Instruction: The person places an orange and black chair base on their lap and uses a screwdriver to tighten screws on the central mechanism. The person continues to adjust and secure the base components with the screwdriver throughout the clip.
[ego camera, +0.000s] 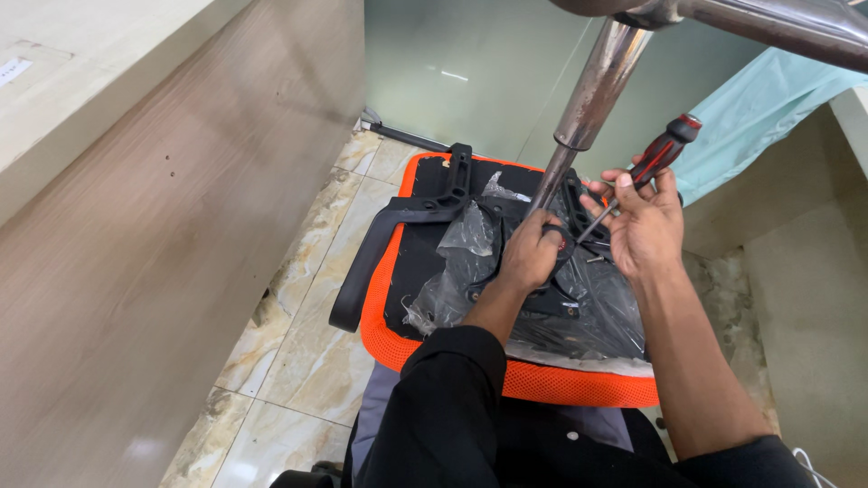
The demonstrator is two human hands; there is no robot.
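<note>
An upturned office chair seat (561, 384) with an orange mesh rim and a black underside lies on the floor before me. Crumpled clear plastic wrap (466, 239) covers part of it. A chrome gas-lift column (592, 90) rises from the black mechanism plate at its middle. My left hand (529, 253) grips the base of that column, fingers closed around it. My right hand (644, 221) holds a screwdriver (665, 149) with a red and black handle, its tip angled down toward the mechanism beside my left hand.
A black armrest (389, 235) sticks out from the seat's left side. A wood-grain panel (163, 244) stands to the left, over marble floor tiles (298, 352). A chrome base arm (768, 23) crosses the top right, a teal sheet (768, 108) behind it.
</note>
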